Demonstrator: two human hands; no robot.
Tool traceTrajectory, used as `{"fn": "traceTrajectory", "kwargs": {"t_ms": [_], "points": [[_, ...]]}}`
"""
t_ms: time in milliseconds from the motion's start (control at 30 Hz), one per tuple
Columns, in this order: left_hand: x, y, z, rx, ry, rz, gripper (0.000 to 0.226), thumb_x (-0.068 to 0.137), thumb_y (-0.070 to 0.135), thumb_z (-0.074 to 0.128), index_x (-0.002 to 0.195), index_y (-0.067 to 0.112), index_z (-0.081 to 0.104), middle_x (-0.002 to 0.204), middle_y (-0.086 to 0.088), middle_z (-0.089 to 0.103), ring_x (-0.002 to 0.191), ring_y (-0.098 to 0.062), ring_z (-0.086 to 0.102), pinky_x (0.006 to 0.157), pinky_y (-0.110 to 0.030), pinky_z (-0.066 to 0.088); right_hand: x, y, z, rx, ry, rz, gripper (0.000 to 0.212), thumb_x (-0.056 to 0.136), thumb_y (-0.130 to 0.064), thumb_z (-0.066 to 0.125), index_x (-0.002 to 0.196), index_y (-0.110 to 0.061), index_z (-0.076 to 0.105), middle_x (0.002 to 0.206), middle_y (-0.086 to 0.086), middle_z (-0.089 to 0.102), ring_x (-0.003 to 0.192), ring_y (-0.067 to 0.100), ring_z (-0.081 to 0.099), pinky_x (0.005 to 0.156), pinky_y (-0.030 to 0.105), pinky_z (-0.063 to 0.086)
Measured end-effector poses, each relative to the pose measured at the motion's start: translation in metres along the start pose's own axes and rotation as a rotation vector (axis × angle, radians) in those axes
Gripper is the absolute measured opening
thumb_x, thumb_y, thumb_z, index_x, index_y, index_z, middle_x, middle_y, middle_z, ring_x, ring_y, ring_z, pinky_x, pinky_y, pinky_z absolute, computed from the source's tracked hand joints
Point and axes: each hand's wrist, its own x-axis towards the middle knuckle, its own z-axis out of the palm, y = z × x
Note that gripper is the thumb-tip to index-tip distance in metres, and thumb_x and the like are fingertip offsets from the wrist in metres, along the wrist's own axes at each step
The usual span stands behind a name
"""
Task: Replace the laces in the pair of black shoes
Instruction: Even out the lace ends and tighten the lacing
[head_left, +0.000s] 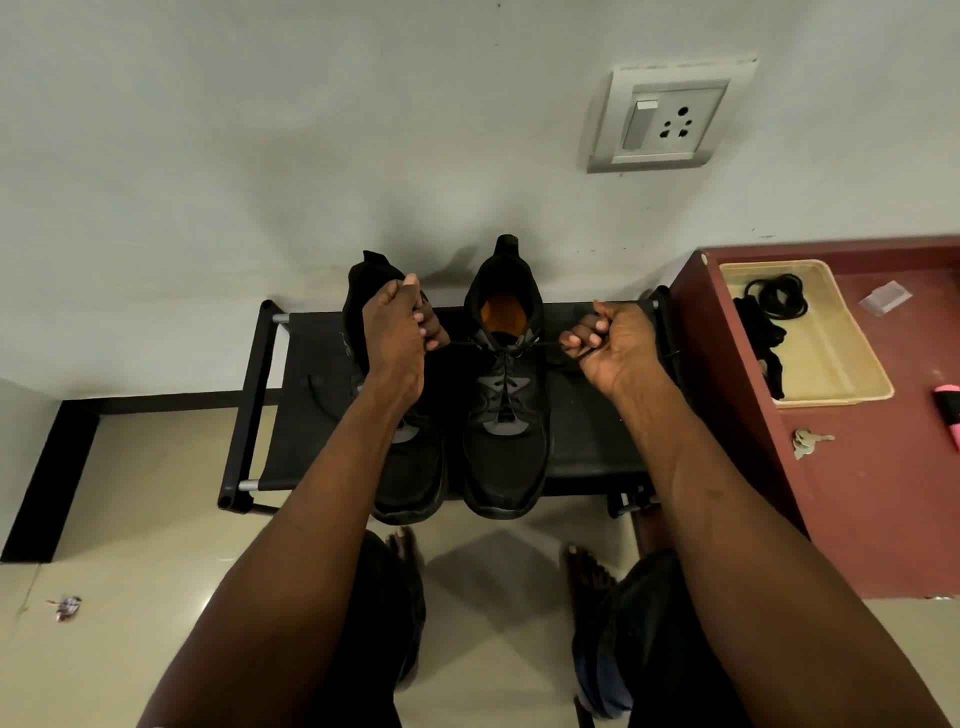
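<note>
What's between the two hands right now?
In the head view, the right shoe sits between the left hand and right hand, its lace pulled taut across.

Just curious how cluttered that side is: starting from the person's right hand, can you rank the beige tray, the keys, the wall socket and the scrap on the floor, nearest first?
From the right hand:
1. Beige tray, just right of it on the red cabinet.
2. Keys, right and nearer the camera.
3. Wall socket, up on the wall.
4. Scrap, far left on the floor.
Tray and keys are fairly close to call.
</note>
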Motion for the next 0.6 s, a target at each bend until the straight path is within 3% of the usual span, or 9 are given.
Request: {"fn": "traceTrajectory", "kwargs": {"t_ms": [133, 200, 267, 300, 367, 433, 500, 567, 600], "points": [[-0.009, 0.002, 0.001, 0.033, 0.058, 0.019, 0.039, 0.107, 0.019, 0.040, 0.068, 0.014, 0.039, 0.052, 0.004, 0.038, 0.042, -0.011, 0.034, 0.042, -0.026, 0.036, 0.000, 0.001, -0.004, -0.048, -0.001, -0.043, 0.034, 0.098, -0.004, 0.032, 0.066, -0.017, 0.035, 0.044, -0.003, 0.033, 0.036, 0.012, 0.027, 0.045, 0.022, 0.038], [-0.016, 0.006, -0.003, 0.083, 0.037, 0.054, 0.035, 0.106, 0.018, 0.043, 0.072, 0.012, 0.045, 0.061, -0.002, 0.049, 0.054, -0.018, 0.049, 0.056, -0.034, 0.051, 0.000, -0.005, -0.007, -0.164, -0.010, -0.100, 0.036, 0.101, -0.008, 0.039, 0.066, -0.015, 0.042, 0.052, 0.001, 0.048, 0.045, 0.014, 0.048, 0.058, 0.031, 0.054], [-0.024, 0.008, -0.005, 0.189, 0.014, 0.056, 0.029, 0.104, 0.015, 0.047, 0.077, 0.008, 0.054, 0.076, -0.008, 0.062, 0.074, -0.024, 0.062, 0.078, -0.037, 0.057, -0.003, -0.010, -0.015, -0.380, 0.013, -0.150, 0.038, 0.104, -0.018, 0.046, 0.067, -0.012, 0.052, 0.069, 0.005, 0.062, 0.066, 0.016, 0.065, 0.071, 0.033, 0.056], [-0.030, 0.010, -0.003, 0.239, 0.019, 0.041, 0.027, 0.103, 0.014, 0.050, 0.077, 0.007, 0.056, 0.080, -0.009, 0.065, 0.080, -0.023, 0.064, 0.082, -0.036, 0.057, -0.007, -0.011, -0.018, -0.494, 0.030, -0.168, 0.038, 0.104, -0.023, 0.048, 0.068, -0.013, 0.054, 0.074, 0.005, 0.065, 0.073, 0.016, 0.069, 0.070, 0.030, 0.054], [-0.039, 0.014, 0.005, 0.330, 0.048, -0.022, 0.025, 0.100, 0.013, 0.055, 0.077, 0.006, 0.059, 0.077, -0.009, 0.062, 0.075, -0.022, 0.060, 0.073, -0.033, 0.056, -0.016, -0.008, -0.021, -0.672, 0.036, -0.155, 0.039, 0.104, -0.032, 0.050, 0.068, -0.015, 0.054, 0.072, 0.006, 0.070, 0.075, 0.018, 0.071, 0.059, 0.026, 0.045], [-0.056, 0.031, 0.014, 0.491, 0.045, -0.095, 0.021, 0.099, 0.017, 0.057, 0.082, 0.004, 0.059, 0.073, -0.011, 0.058, 0.066, -0.021, 0.057, 0.060, -0.031, 0.053, -0.035, -0.003, -0.014, -0.846, 0.007, -0.127, 0.034, 0.103, -0.035, 0.051, 0.075, -0.016, 0.055, 0.060, 0.003, 0.070, 0.061, 0.016, 0.069, 0.054, 0.026, 0.037], [-0.074, 0.056, 0.020, 0.722, -0.007, -0.207, 0.022, 0.101, 0.019, 0.055, 0.087, 0.002, 0.060, 0.070, -0.011, 0.060, 0.057, -0.019, 0.057, 0.050, -0.028, 0.047, -0.063, -0.007, -0.003, -0.965, -0.016, -0.118, 0.024, 0.101, -0.034, 0.053, 0.087, -0.016, 0.059, 0.055, -0.001, 0.068, 0.055, 0.013, 0.065, 0.059, 0.026, 0.038], [-0.087, 0.081, 0.026, 0.883, -0.057, -0.278, 0.022, 0.102, 0.015, 0.052, 0.087, 0.002, 0.062, 0.066, -0.008, 0.061, 0.051, -0.016, 0.053, 0.045, -0.026, 0.040, -0.090, -0.021, 0.011, -1.017, -0.002, -0.157, 0.017, 0.099, -0.031, 0.057, 0.097, -0.015, 0.061, 0.063, 0.001, 0.068, 0.059, 0.014, 0.060, 0.068, 0.029, 0.042], [-0.093, 0.094, 0.029, 0.925, -0.073, -0.290, 0.021, 0.101, 0.012, 0.051, 0.085, 0.002, 0.062, 0.064, -0.007, 0.060, 0.050, -0.016, 0.050, 0.044, -0.026, 0.038, -0.105, -0.029, 0.018, -1.041, -0.005, -0.166, 0.014, 0.099, -0.027, 0.057, 0.098, -0.013, 0.061, 0.066, 0.003, 0.065, 0.058, 0.015, 0.057, 0.065, 0.027, 0.043]]}}
